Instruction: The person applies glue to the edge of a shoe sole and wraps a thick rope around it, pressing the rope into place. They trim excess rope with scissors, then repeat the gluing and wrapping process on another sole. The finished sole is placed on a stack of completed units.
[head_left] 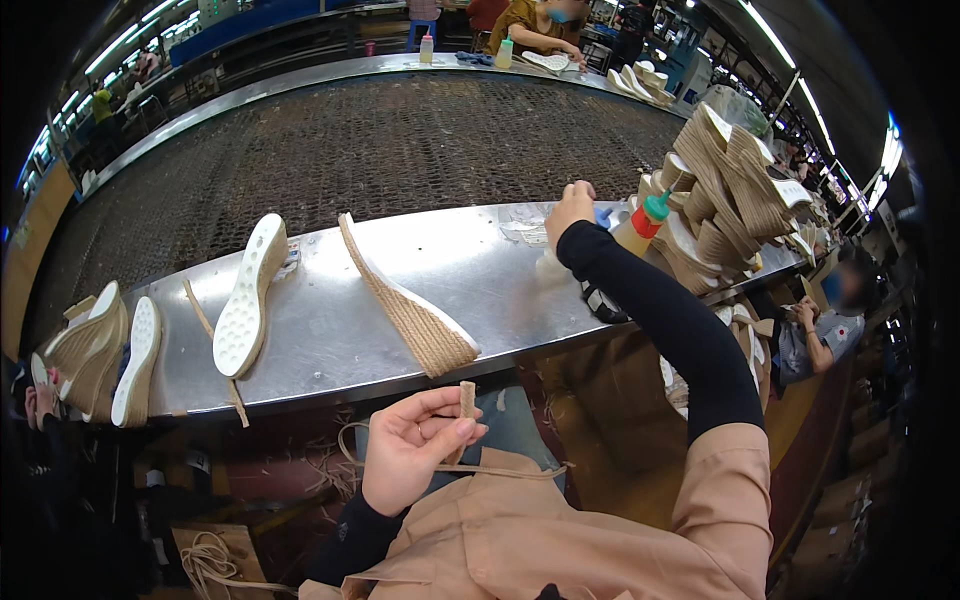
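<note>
Jute strip (466, 398) is what we've got pinched in our left hand (410, 450), down below the bench (330, 330) edge near our lap, short end standing upright and the loose tail trailing off to the right. Wedge sole (410, 305) lies straight up from those fingers, long axis slanting up-left, so the left hand is much closer to it. Right hand (570, 208) is stretched far out by the glue bottle (640, 225); can't tell what its fingers are doing.
</note>
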